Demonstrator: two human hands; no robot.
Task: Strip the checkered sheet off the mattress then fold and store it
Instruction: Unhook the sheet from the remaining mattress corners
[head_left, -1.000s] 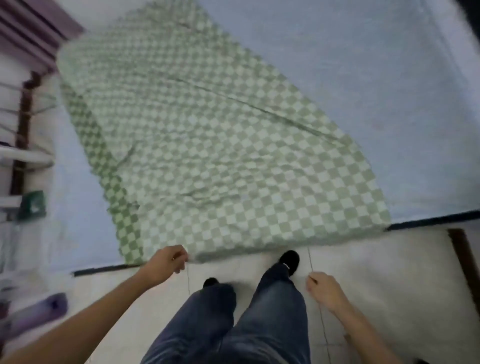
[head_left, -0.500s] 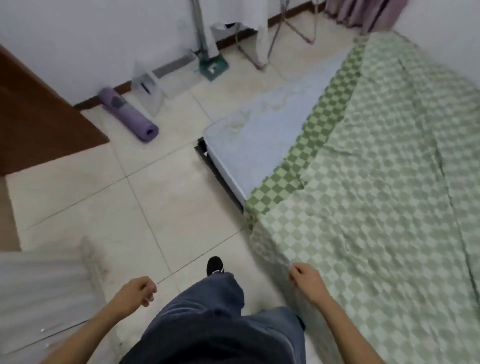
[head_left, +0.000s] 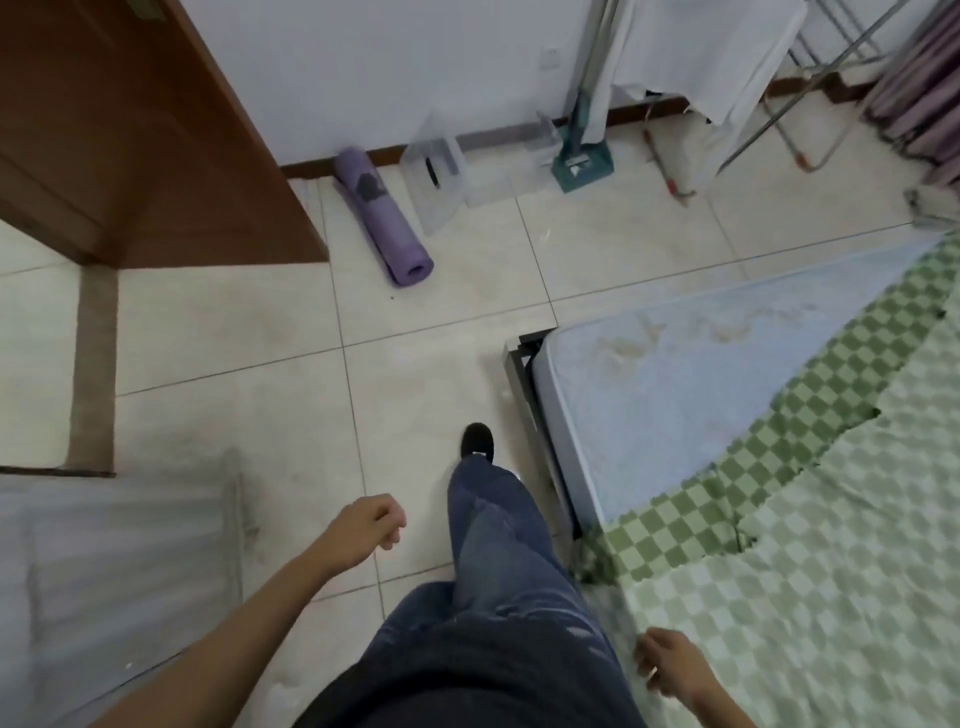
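Observation:
The green-and-white checkered sheet (head_left: 810, 571) lies over the right part of the pale blue mattress (head_left: 649, 395). A darker checkered band of it is turned back along its left edge, and the mattress's near-left corner is bare. My left hand (head_left: 363, 530) hangs over the floor tiles to the left of my leg, fingers loosely curled around nothing. At the bottom of the view my right hand (head_left: 670, 667) is curled against the sheet's near edge. Whether it grips the cloth is not visible.
The dark bed frame (head_left: 519, 374) juts out at the mattress corner, beside my forward foot. By the far wall lie a rolled purple mat (head_left: 384, 223), a clear plastic box (head_left: 436, 176), a teal mop head (head_left: 582, 166) and a drying rack (head_left: 810, 93). A brown wooden panel (head_left: 130, 130) stands at the left.
I have turned left and stepped along the bed, so the floor and far wall now fill the view. My left hand has let go of the sheet's corner and my right hand has come to its edge.

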